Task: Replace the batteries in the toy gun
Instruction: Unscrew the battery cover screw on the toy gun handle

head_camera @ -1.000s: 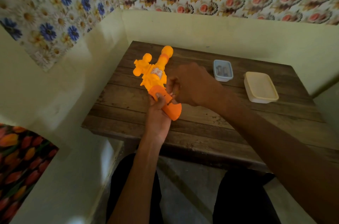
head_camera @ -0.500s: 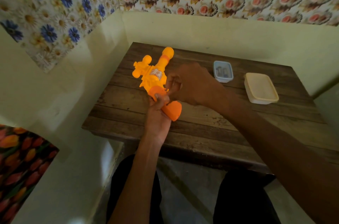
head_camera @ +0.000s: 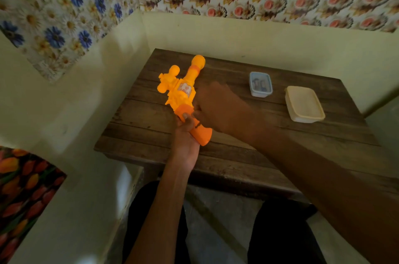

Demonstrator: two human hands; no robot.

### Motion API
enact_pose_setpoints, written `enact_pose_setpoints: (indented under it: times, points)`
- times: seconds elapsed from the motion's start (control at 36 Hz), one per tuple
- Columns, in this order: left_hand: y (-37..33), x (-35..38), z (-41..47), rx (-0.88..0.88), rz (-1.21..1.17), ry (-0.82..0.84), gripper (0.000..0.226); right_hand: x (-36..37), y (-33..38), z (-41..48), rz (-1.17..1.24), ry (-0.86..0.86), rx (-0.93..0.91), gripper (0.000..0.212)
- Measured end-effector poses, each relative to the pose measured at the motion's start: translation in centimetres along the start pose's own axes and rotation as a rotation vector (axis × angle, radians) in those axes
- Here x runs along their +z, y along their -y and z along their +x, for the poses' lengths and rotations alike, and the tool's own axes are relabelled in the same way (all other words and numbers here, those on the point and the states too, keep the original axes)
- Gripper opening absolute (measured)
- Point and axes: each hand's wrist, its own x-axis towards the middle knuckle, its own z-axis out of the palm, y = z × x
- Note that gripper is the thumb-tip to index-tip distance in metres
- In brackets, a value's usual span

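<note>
An orange and yellow toy gun (head_camera: 183, 93) is held over the wooden table (head_camera: 269, 151), muzzle pointing away from me. My left hand (head_camera: 186, 140) grips its orange handle from below, thumb on the handle's upper end. My right hand (head_camera: 218, 106) is at the right side of the gun where body meets handle, fingers curled against it; what they hold is hidden. A small blue-rimmed box (head_camera: 260, 84) with batteries inside sits open at the back of the table.
A cream lidded plastic container (head_camera: 304, 103) stands right of the battery box. The table sits in a corner, walls close at its left and back. My knees are under the table's near edge.
My right hand has shifted slightly up along the gun's side. The left hand keeps its grip on the handle. The gun stays in about the same place.
</note>
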Motion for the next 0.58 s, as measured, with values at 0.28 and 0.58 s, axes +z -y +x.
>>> enact_pose_setpoints:
  times: [0.28,0.58]
  points:
    - [0.1,0.0,0.0,0.01,0.064,0.012,0.054,0.2,-2.2,-0.4,0.123,0.089,-0.01,0.007]
    - [0.4,-0.3,0.2,-0.013,0.076,0.027,0.046,-1.0,-2.4,-0.4,0.158,0.235,0.173,0.024]
